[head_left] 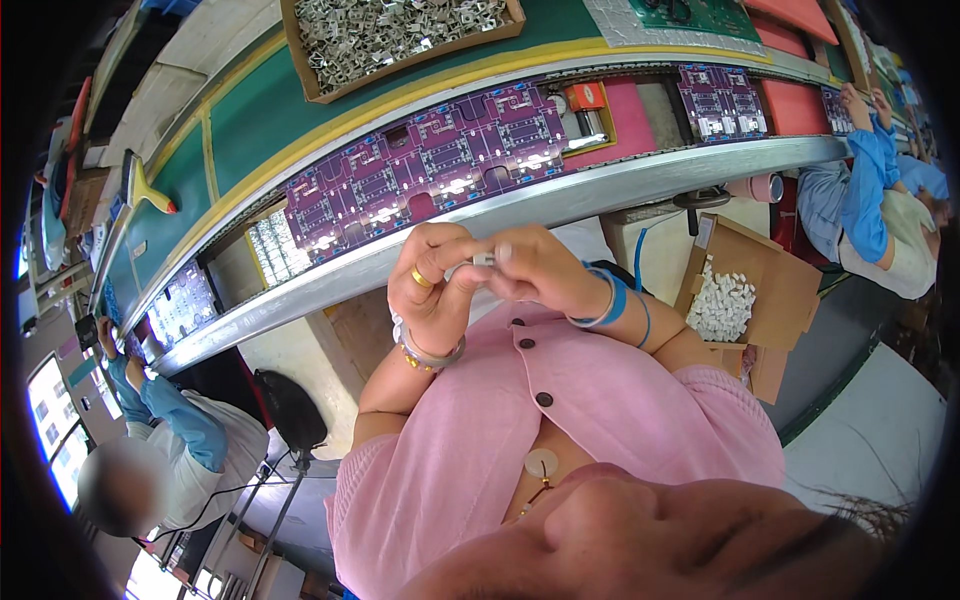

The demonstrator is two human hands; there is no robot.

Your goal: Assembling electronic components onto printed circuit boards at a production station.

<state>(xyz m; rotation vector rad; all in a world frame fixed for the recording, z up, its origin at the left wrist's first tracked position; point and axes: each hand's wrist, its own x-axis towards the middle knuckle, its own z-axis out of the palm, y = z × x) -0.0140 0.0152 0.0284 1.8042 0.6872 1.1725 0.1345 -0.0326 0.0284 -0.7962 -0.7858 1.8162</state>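
Just short of the rail's metal edge, my hands meet at chest height, fingers bent and pinched together. Between the fingertips shows a small whitish part (484, 260); its exact kind is too small and blurred to tell. My left hand (436, 285), with a gold ring, closes on it from the left. From the right, my right hand (550, 268), with a blue wrist band, pinches it too; its fingertips are smeared by motion. Beyond the hands, joined purple circuit boards (430, 165) lie along the line, and neither hand touches them.
A carton of small metal clips (400, 40) stands at the far side. On the right is an open cardboard box (770, 300) with white plastic pieces (722, 303). A metal rail (620, 185) runs before me. Co-workers sit at left (200, 440) and right (860, 200).
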